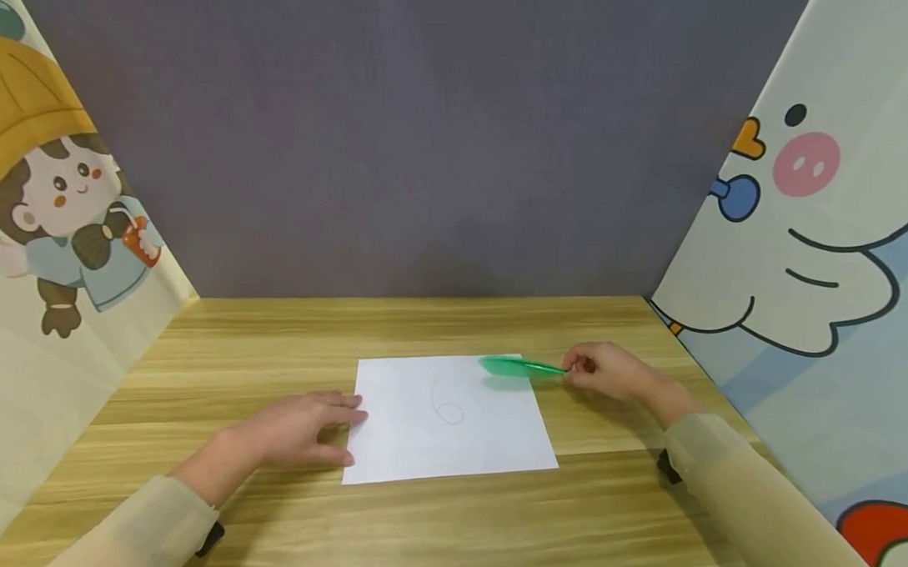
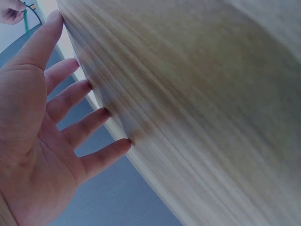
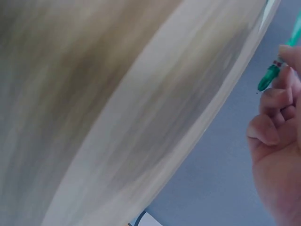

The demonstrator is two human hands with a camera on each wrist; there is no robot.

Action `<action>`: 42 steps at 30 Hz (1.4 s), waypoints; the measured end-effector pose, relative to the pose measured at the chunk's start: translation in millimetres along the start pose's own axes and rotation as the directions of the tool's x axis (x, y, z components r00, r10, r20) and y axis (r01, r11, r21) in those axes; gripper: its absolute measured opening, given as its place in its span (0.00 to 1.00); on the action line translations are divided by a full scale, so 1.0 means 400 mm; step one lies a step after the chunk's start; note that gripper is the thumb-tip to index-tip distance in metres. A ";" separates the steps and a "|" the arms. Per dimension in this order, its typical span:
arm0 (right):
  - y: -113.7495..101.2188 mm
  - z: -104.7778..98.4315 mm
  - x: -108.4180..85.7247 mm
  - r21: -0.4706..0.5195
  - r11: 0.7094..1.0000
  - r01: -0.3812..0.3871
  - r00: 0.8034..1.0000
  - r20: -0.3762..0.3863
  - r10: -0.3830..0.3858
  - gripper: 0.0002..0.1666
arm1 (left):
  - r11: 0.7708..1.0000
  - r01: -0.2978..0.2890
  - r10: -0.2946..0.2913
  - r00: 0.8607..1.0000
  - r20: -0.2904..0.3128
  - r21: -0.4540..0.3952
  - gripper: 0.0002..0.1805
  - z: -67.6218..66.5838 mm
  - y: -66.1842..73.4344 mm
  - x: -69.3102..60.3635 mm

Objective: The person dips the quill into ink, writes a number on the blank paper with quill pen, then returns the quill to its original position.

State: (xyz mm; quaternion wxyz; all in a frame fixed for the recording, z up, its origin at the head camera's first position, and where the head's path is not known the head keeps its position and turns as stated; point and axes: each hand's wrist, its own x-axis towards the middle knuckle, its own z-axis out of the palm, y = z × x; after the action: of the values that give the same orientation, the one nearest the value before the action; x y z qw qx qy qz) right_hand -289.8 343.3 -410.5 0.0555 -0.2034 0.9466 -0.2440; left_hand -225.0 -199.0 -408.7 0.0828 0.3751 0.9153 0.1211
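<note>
A sheet of white paper lies on the wooden table, with a thin pencil-like looping line, shaped like a 6, on it. My left hand rests at the paper's left edge, fingers spread and fingertips touching it. In the left wrist view that hand shows its palm and extended fingers. Just right of the paper, my right hand pinches a green feather-shaped pen near its end; the feather part reaches over the paper's top right corner. The pen's fine tip shows beside my curled fingers in the right wrist view.
The wood-grain table meets a dark grey panel at the back. Cartoon-printed walls stand at the left and right. Black bands show under both sleeves.
</note>
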 end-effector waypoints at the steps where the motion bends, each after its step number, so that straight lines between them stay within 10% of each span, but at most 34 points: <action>1: -0.002 0.001 0.000 0.028 0.999 -0.021 1.000 -0.005 0.021 0.04 | 1.000 -0.001 0.001 1.000 -0.001 0.001 0.37 0.000 0.000 0.000; 23: -0.030 0.018 -0.003 0.318 0.946 0.064 0.995 -0.097 -0.035 0.09 | 1.000 -0.009 0.009 1.000 0.003 -0.007 0.37 0.001 -0.003 0.001; 42: -0.126 0.055 0.006 0.695 0.717 -0.053 0.990 -0.061 0.131 0.17 | 1.000 0.001 -0.001 1.000 0.012 0.012 0.37 -0.001 -0.002 0.000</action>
State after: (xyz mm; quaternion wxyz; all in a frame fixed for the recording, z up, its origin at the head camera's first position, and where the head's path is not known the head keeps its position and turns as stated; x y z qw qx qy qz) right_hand -269.7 292.5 -405.4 0.0894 -0.1076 0.7977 -0.5865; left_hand -225.6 -199.8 -408.5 0.0862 0.3759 0.9157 0.1134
